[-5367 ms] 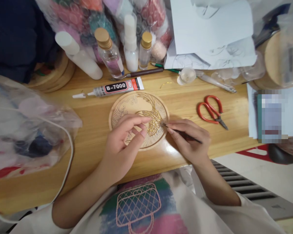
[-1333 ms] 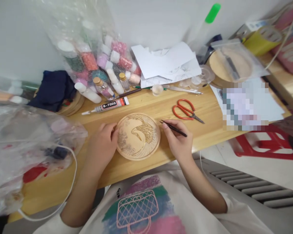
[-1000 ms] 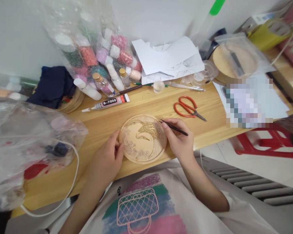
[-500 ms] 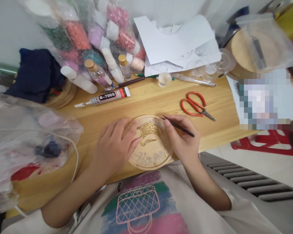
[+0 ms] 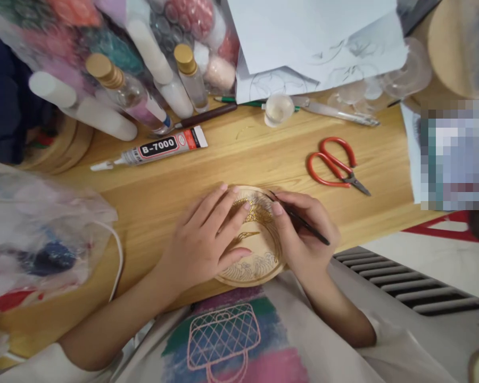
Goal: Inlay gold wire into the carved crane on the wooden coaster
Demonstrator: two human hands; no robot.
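A round wooden plaque (image 5: pixel 265 244) lies on the table in front of me, with a crane-like bird outlined in gold wire (image 5: pixel 256 211) and drawn wave lines along its lower edge. My left hand (image 5: pixel 207 236) lies flat over the plaque's left part, fingers spread, hiding some of the gold pattern. At the right rim, my right hand (image 5: pixel 309 229) pinches black tweezers (image 5: pixel 313 231), their tips over the upper right of the plaque. Whether the tips hold anything is too small to see.
Beyond the plaque lie a B-7000 glue tube (image 5: pixel 159 150), red-handled scissors (image 5: pixel 338 164), a small white cup (image 5: pixel 278 110) and a craft knife (image 5: pixel 339 113). Bottles (image 5: pixel 123 96) and paper sheets (image 5: pixel 315 37) line the back. A plastic bag (image 5: pixel 43 229) sits at left.
My left hand has slid right and farther over the plaque, covering more of the gold wire. My right hand keeps the tweezers near the upper right rim. The view has shifted closer to the table.
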